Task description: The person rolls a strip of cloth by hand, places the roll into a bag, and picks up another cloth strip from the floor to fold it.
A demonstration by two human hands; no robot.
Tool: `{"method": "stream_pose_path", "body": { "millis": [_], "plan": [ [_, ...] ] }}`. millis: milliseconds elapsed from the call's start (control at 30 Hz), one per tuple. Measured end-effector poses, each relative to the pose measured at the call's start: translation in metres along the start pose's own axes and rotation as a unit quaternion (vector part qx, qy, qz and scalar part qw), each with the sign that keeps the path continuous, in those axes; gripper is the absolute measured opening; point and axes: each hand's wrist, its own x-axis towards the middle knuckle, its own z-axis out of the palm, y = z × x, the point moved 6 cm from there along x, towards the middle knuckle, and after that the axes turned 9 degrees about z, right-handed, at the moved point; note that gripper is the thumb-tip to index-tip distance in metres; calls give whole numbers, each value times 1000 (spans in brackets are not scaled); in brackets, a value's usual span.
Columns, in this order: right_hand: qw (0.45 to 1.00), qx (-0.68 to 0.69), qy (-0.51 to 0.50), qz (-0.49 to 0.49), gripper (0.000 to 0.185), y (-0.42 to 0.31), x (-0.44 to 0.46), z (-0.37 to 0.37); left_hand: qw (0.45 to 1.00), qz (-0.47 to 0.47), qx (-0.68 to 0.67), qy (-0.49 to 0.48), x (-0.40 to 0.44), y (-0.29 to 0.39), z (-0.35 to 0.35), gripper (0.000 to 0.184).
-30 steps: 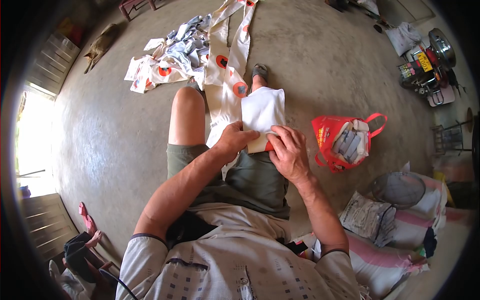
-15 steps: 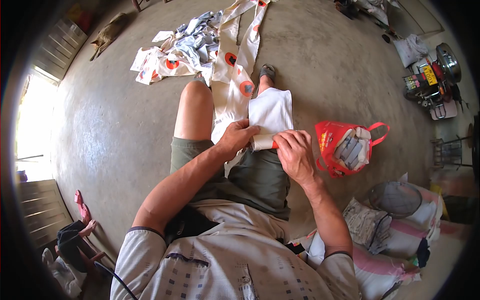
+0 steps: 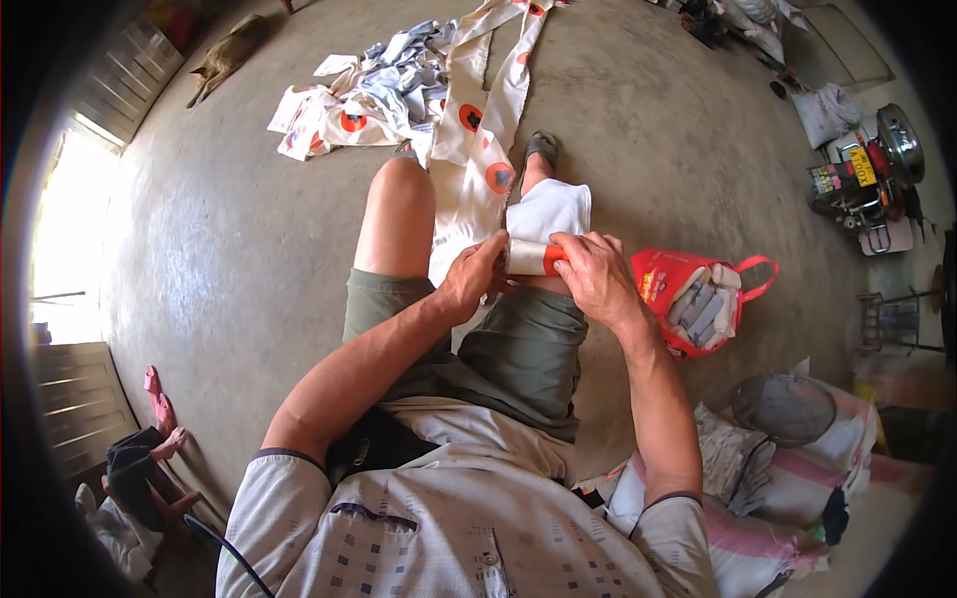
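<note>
A small roll of off-white cloth [image 3: 528,257] with a red patch at its right end is held level above my right thigh. My left hand [image 3: 473,275] is closed around its left end. With thumb and fingers, my right hand [image 3: 600,275] grips the red end. Beneath the roll, a folded white cloth [image 3: 553,209] lies over my right knee. Long cream strips of cloth [image 3: 467,164] with orange-red circles run from near my left hand, between my legs, and out along the floor.
A loose heap of cloth pieces [image 3: 399,85] lies ahead on the floor. To the right stands a red bag [image 3: 653,274] packed with rolled cloth. Filled sacks [image 3: 788,478] are at lower right, a motorcycle [image 3: 867,174] further right. A dog [image 3: 231,58] lies at upper left; a person's legs [image 3: 140,478] show lower left.
Both hands have lifted the roll slightly, further up the view. My right hand has shifted its grip, uncovering more of the red end. The camera view has moved slightly.
</note>
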Motion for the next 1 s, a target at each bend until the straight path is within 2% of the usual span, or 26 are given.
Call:
{"method": "stream_pose_path", "body": {
  "millis": [67, 167, 267, 300, 367, 400, 467, 567, 667, 767, 833, 1000],
  "plan": [
    [1000, 3, -1, 3, 31, 3, 4, 3, 999, -7, -33, -6, -1, 2, 3, 36],
    [1000, 5, 3, 11, 35, 6, 7, 5, 995, 80, 65, -9, 2, 6, 11, 31],
    [997, -7, 72, 22, 34, 13, 8, 0, 992, 109, 61, 13, 3, 5, 14, 24],
    [990, 86, 69, 89, 34, 29, 6, 5, 992, 100, 66, 24, 3, 5, 14, 23],
    [938, 265, 61, 215, 36, 68, -2, 27, 993, 84, 75, 47, 2, 6, 13, 21],
    [931, 267, 106, 227, 36, 79, -7, 29, 993, 81, 71, 47, 3, 4, 13, 20],
    [843, 420, 123, 314, 38, 111, -17, 59, 994, 76, 66, 44, 7, 0, 12, 18],
    [805, 451, 151, 354, 39, 120, -25, 81, 994, 78, 31, 72, 3, 4, 17, 18],
    [801, 444, 181, 359, 41, 114, -28, 82, 995, 59, 22, 80, 7, -2, 14, 17],
    [802, 404, 155, 411, 40, 110, -31, 76, 999, 18, 29, 33, 15, -5, 11, 18],
    [806, 399, 153, 410, 39, 112, -31, 77, 1000, -4, 26, 16, 13, 0, 15, 21],
    [836, 364, 231, 340, 36, 108, -31, 80, 1000, -13, 12, -12, 13, 7, 18, 25]
  ]
}}
